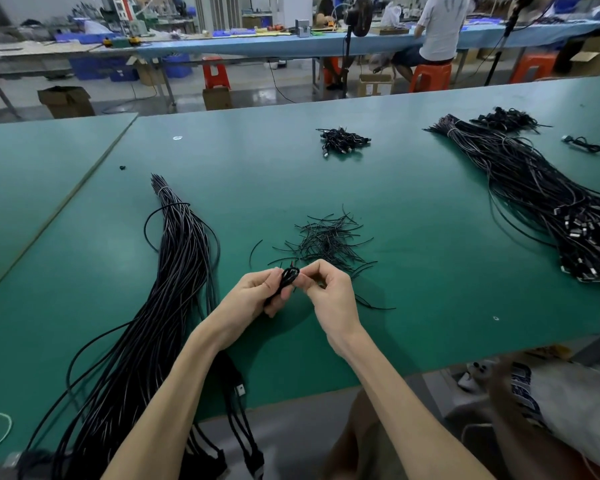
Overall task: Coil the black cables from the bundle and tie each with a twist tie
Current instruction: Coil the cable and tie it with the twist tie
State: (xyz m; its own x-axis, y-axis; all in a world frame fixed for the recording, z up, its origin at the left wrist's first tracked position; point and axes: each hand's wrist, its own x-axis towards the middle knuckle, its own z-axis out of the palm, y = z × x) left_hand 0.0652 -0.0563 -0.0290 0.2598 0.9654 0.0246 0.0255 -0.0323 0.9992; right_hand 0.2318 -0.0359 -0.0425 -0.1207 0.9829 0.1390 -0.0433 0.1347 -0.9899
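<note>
A small coiled black cable (287,277) is held between both hands above the green table (413,271). My left hand (253,296) grips the coil's lower part with curled fingers. My right hand (329,289) pinches at the coil's top with thumb and forefinger; whether a twist tie is in the pinch I cannot tell. Just beyond the hands lies a loose pile of black twist ties (326,240). A long bundle of black cables (160,306) runs down the table's left side and hangs over the front edge.
A heap of tied coils (343,140) sits at the table's far middle. A second big cable bundle (541,199) spreads along the right side, with more coils (506,120) behind it. A seated person's lap (561,410) is at the lower right.
</note>
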